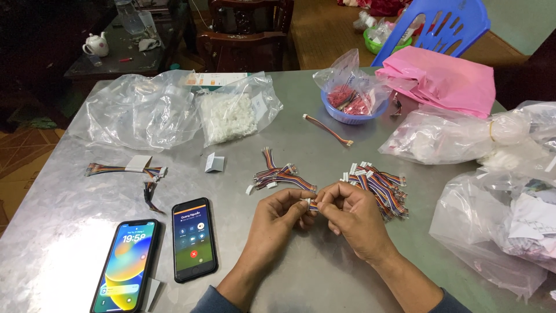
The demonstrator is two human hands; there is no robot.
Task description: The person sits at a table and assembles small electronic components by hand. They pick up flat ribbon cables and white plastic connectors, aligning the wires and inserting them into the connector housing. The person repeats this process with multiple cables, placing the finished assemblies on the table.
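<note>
My left hand [279, 215] and my right hand [353, 215] meet over the middle of the grey metal table [69, 214]. Both pinch one short multicoloured ribbon cable with a white connector [310, 203] between their fingertips. Just beyond my left hand lies a loose pile of similar cables [278, 174]. A larger bunch of cables with white plugs [379, 184] lies right beside my right hand.
Two lit phones [125, 265] [194, 239] lie at the front left. Another cable bundle [124, 170] sits farther left. Clear plastic bags [142, 110], a bag of white parts [231, 116], a blue bowl of red pieces [350, 104], a pink bag [446, 78] and bags at right [504, 220] ring the table.
</note>
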